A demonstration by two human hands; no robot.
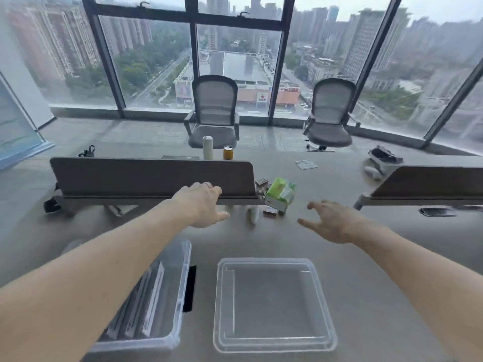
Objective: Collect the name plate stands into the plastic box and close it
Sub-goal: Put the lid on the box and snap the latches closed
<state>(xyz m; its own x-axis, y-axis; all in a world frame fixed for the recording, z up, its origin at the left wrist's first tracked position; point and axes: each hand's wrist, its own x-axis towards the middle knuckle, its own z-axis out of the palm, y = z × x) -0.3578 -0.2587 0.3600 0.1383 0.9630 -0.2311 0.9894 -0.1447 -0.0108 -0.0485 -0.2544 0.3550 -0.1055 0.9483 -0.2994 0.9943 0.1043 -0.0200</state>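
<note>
**Ana:** Head view, looking down over a grey desk (366,296) by tall windows. What are the hands doing?

**Ben:** Both arms reach forward above the desk. The left hand (202,205) is palm down with fingers loosely spread, near a brown desk divider (151,176), and holds nothing. The right hand (332,222) is also spread wide and empty, hovering just right of a green tissue pack (281,193).

**Ana:** Where are the task's things?

**Ben:** The clear plastic box (167,296) sits at the near left, partly under the left forearm. Flat name plate stands (149,304) lie stacked on edge inside it. Its clear lid (273,305) lies flat on the desk just beside it, to the right, so the box is open. I cannot see any stands left out on the desk; the small items near the tissue pack are too blurred to name.

**Ana:** What could go wrong?

**Ben:** I judge the left forearm could catch the box rim as it draws back and shove the box toward the desk edge. Stands leaning too high could also stop the lid from seating.
</note>
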